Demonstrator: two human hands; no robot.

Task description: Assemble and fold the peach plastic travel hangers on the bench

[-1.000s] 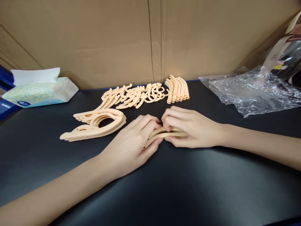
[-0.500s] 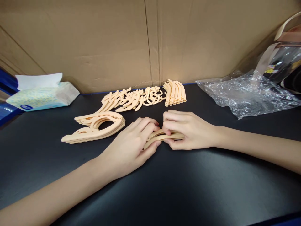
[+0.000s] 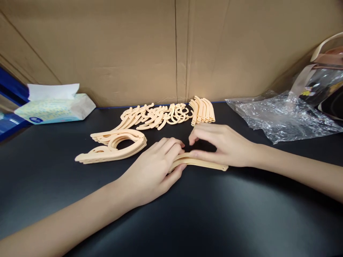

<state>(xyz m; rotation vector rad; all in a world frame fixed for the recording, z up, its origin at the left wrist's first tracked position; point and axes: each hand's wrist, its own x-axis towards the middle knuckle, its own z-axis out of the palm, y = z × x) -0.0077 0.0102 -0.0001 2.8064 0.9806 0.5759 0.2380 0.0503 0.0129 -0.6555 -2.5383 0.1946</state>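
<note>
Beige curved plastic strips, which look like folding clothes hanger arms, lie at the front middle of the black table. My left hand is closed around their left end, hiding it, with the thumb along the near side. My right hand hovers over the far side of the strips, its thumb and fingers apart in a curve. Its thumb is close to the upper strip; whether it touches cannot be seen. Left of my left hand lies a stack of folded beige hanger pieces.
Behind the hands are a pile of loose beige hanger hooks and parts and a row of curved arms. A tissue pack stands at the left. Crumpled clear plastic and a bag are at the right. Cardboard closes the back.
My right hand has opened and lifted off the strips, so their right end now shows. My left hand has kept its grip. The whole view has shifted slightly.
</note>
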